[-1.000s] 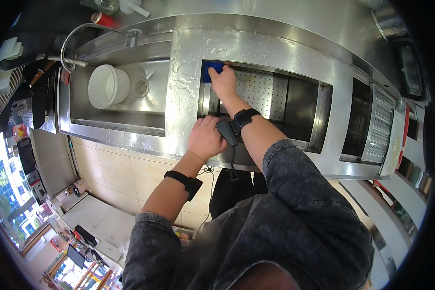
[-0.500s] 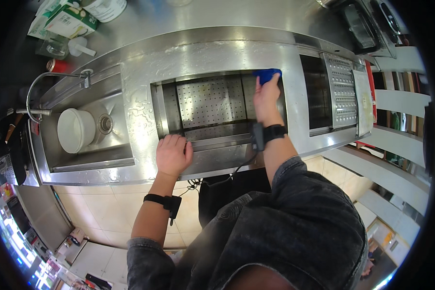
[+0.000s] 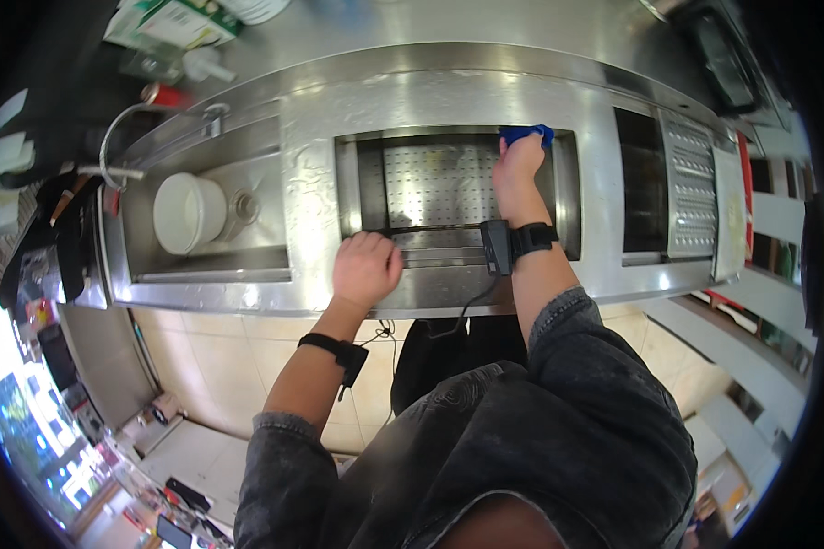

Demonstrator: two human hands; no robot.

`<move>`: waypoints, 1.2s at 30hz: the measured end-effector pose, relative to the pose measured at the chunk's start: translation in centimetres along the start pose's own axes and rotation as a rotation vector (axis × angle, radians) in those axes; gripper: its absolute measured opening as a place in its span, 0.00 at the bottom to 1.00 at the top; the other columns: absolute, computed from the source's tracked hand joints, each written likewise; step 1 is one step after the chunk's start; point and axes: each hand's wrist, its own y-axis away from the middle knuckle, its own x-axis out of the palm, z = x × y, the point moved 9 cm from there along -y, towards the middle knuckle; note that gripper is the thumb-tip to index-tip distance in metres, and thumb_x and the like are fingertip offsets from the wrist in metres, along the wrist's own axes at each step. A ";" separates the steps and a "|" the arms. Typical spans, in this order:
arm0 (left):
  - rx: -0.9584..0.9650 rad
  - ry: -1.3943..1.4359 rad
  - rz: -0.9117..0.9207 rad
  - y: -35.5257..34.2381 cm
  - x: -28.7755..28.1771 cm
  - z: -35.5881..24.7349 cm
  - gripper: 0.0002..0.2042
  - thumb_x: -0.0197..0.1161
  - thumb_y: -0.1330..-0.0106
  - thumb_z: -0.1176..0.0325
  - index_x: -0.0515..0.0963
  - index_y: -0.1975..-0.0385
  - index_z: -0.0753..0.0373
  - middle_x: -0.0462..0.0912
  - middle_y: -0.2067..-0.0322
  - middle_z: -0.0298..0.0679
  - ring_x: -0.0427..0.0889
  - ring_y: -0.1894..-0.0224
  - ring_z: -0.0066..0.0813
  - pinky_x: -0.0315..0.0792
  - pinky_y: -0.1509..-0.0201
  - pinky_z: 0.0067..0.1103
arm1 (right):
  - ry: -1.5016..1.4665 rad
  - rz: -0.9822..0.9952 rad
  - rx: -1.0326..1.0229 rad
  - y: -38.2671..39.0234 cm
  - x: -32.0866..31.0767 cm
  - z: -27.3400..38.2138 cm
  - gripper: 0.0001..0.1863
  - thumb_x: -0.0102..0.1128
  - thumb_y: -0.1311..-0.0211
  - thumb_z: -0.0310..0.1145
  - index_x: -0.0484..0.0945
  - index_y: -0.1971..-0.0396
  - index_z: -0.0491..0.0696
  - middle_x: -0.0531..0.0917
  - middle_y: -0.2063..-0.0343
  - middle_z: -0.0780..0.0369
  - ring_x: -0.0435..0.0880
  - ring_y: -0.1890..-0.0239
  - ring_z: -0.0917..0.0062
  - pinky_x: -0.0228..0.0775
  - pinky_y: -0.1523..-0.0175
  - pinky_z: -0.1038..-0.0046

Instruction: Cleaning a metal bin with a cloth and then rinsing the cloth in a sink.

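**Blue cloth (image 3: 533, 134) pressed at the far edge!**

We're over the broad steel table (image 3: 311, 174), and here's the long middle basin (image 3: 568, 210), a dotted metal plate (image 3: 439, 183) lying inside it. Off to the left, we spot a white bucket (image 3: 189, 215) standing in the sink (image 3: 267, 174). Now the left hand (image 3: 366, 270), fingers bent at the basin's near left corner; whether its grip is closed on the edge, we can't tell. And the right hand (image 3: 519, 165): its grip is closed on that cloth, by the basin's far right corner!
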 end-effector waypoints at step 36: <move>-0.078 0.015 -0.076 1.3 -0.6 1.9 0.06 0.60 0.50 0.69 0.72 0.86 0.59 0.73 0.81 0.37 0.74 0.74 0.35 0.67 0.69 0.28 | 1.253 0.832 -0.257 8.2 8.4 -13.3 0.27 0.60 0.46 0.51 0.80 0.71 0.35 0.82 0.76 0.52 0.81 0.73 0.71 0.69 0.68 0.71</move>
